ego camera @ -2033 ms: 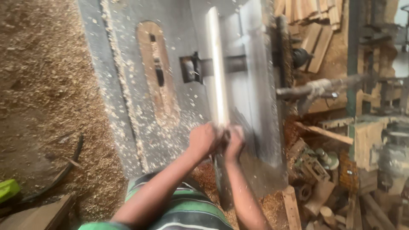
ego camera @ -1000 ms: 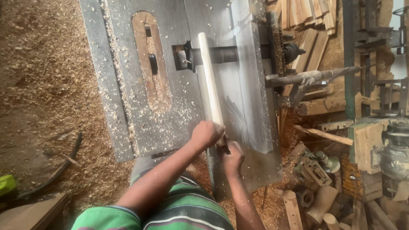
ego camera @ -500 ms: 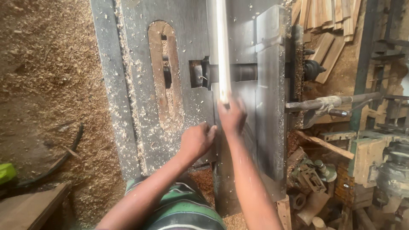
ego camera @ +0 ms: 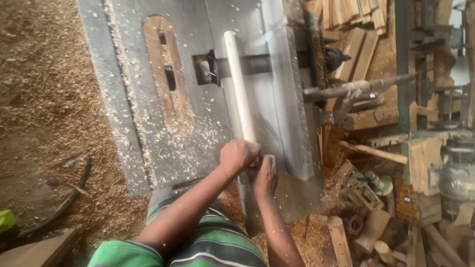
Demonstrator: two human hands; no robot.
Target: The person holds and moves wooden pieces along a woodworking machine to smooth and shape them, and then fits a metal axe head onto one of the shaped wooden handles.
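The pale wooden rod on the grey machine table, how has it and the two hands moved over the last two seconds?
Half a second ago the right hand reached up along the pale round wooden rod while the left hand lay off it; now both hands meet at its near end again, the left in a closed grip, and the rod has come back toward the person. The sawdust-strewn grey metal machine table stayed put.

Sawdust [ego camera: 44, 89] covers the floor to the left, where a dark hose [ego camera: 74, 195] curves through it near a bright green object [ego camera: 7, 220] at the frame's edge. To the right, wooden offcuts [ego camera: 363, 44] lie stacked by a metal bar [ego camera: 356, 89], with short round wooden blocks [ego camera: 371, 232] heaped lower down.
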